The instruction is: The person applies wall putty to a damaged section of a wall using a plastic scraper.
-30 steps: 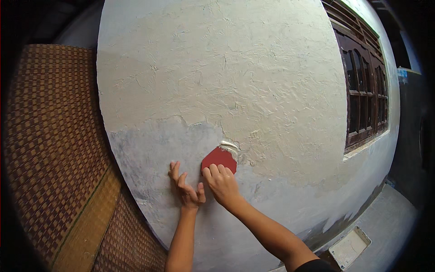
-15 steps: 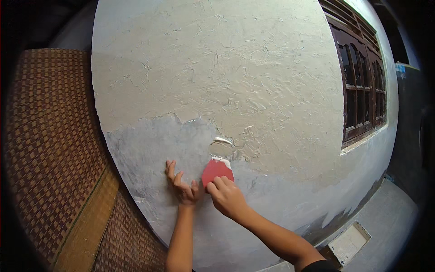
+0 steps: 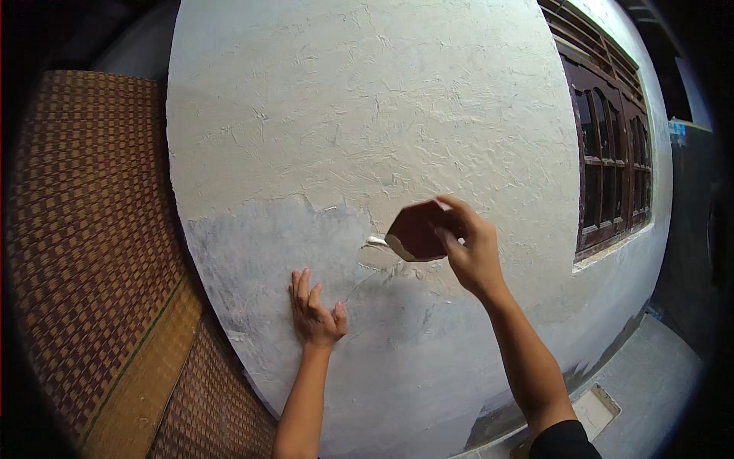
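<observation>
A dark red scraper is held in the right hand, pinched at its right-hand side between the thumb, which is laid across the near face, and the fingers, which are hooked over the upper edge. By this narrow grip most of the blade is left free, presumably so that its pale, coated lower edge can be kept clear of the fingers and the tilt governed from the wrist. The left hand is placed lower and to the left with nothing in it; its fingers are spread upward and its palm appears to be rested against the wall, probably so that the body is steadied. The scraper is thus found to the left of the right hand, slanted, above and to the right of the left hand, and well apart from it. Just beside its lower left corner a short strip of white paste is seen, near where the rough cream coat is met by the grey patch. Whether the wall is touched by the blade cannot be told for certain — though a soft shadow is cast below it, by which a gap is suggested.
</observation>
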{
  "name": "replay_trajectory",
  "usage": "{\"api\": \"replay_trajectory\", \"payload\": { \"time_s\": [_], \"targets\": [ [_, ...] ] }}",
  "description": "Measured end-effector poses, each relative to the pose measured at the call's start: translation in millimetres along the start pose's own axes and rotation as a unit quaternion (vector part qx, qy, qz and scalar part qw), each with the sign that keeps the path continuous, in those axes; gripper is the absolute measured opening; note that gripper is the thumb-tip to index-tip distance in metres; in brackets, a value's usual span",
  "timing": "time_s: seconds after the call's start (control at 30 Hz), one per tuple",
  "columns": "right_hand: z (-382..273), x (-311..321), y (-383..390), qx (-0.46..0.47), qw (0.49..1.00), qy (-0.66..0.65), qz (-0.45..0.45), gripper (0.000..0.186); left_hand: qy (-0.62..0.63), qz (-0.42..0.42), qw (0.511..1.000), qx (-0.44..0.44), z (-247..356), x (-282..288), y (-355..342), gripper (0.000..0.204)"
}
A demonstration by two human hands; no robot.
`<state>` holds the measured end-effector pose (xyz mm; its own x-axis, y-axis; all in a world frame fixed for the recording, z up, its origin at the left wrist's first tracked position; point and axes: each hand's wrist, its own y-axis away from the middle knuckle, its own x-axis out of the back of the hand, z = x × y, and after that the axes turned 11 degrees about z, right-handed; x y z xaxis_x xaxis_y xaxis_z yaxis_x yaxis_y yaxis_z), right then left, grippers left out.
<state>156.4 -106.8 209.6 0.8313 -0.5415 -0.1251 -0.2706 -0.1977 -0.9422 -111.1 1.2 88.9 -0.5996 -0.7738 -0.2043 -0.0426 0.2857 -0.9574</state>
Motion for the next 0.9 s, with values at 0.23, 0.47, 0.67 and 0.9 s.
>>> {"api": "replay_trajectory", "payload": {
  "time_s": [0.23,0.47,0.67,0.9],
  "targets": [
    [13,-34,-17,-0.030,0.998,-0.048,-0.029,0.026,-0.022,-0.003,1.000,-0.003,2,1,-1,0.042],
    [32,-38,-19,-0.021,0.999,-0.005,0.032,0.026,-0.023,0.000,1.000,-0.006,1,1,0,0.038],
    [33,-27,-14,-0.074,0.995,-0.067,-0.004,0.026,-0.014,0.008,1.000,-0.009,1,0,0,0.038],
    [42,-19,-19,-0.070,0.995,-0.060,0.028,0.026,-0.021,0.003,1.000,-0.010,1,0,1,0.037]
  ]
}}
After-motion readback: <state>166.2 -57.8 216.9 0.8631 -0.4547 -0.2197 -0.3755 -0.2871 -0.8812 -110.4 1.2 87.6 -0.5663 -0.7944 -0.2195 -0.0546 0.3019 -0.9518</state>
